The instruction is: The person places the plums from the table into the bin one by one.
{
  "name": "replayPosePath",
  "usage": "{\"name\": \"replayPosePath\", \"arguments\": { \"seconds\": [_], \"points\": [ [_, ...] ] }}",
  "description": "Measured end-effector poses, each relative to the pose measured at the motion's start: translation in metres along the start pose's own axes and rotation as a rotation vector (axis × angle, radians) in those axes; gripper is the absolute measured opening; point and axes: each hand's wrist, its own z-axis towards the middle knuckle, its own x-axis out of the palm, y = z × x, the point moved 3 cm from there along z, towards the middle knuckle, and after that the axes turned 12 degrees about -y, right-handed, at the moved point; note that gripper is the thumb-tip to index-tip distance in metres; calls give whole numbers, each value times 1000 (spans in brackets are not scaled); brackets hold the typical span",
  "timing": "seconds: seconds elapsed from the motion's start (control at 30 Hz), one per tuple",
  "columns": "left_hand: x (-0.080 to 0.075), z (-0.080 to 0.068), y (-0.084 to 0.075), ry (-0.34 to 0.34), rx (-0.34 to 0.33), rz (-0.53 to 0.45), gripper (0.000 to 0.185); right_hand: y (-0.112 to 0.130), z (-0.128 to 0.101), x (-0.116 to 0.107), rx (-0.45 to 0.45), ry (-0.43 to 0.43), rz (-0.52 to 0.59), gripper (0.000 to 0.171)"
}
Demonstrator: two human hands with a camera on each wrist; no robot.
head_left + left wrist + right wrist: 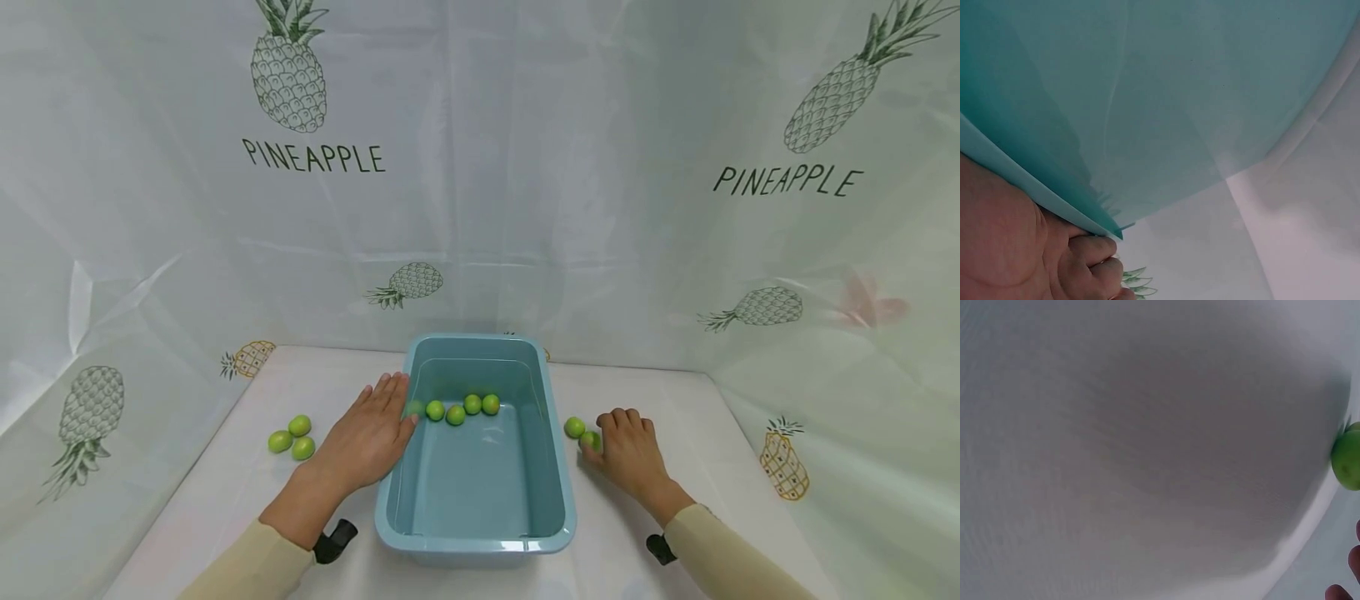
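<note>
Green limes: three loose limes point(292, 436) lie in a cluster on the white table point(225, 492), at 9 o'clock from the basin and well apart from it. Left hand point(369, 437) lies flat against the outer left wall of the blue basin point(480, 546), fingers straight and together, tips at the rim. Left wrist view shows only the teal wall and the palm pressed to it. Inside the basin, limes in water point(462, 407) sit in a row toward 12 o'clock. At 3 o'clock, just outside the right wall, one free lime point(574, 427) rests on the table. Right hand point(630, 454) rests beside it, fingers curled over a second lime point(591, 440), partly hidden by the fingertips. Pineapple-print sheet point(480, 167) hangs behind.
</note>
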Motion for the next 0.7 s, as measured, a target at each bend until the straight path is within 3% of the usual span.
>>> {"name": "replayPosePath", "arguments": {
  "seconds": [0.4, 0.57, 0.7],
  "points": [
    [2, 2, 0, 6, -4, 12, 68, 2, -7, 5, -12, 50, -24, 39],
    [2, 2, -1, 5, -3, 12, 68, -10, -8, 1, 17, 102, -35, 38],
    [2, 1, 0, 6, 1, 17, 67, -26, -6, -5, -57, 103, -74, 38]
  ]
}}
